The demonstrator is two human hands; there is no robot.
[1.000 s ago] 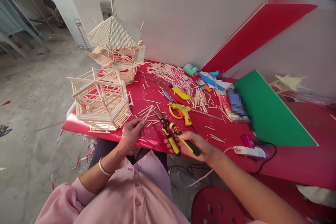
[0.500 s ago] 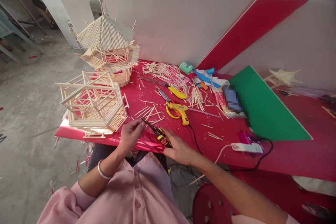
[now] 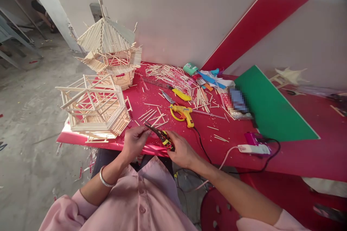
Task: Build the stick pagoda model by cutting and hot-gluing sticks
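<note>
My right hand (image 3: 182, 149) is wrapped round the black and yellow-green handles of a pair of long-nose pliers (image 3: 158, 133). The dark jaws point up and left, over the table's front edge. Close to the jaw tips, my left hand (image 3: 135, 140) is closed in a pinch; whatever lies between its fingers is too small to make out. Left of that hand stands a six-sided frame (image 3: 94, 110) built of thin wooden sticks. Several loose sticks (image 3: 153, 116) lie just beyond the pliers.
Behind the frame rises a stick-built pagoda (image 3: 108, 43). A yellow glue gun (image 3: 184, 112), scissors (image 3: 167, 96), a yellow cutter knife (image 3: 181, 95) and a stick pile (image 3: 168, 74) lie on the red table (image 3: 200, 144). At right are a green board (image 3: 276, 108) and a power strip (image 3: 253, 148).
The left fingers have curled in and shifted slightly right beside the jaw tips. The pliers have tilted a little. The whole view has shifted slightly.
</note>
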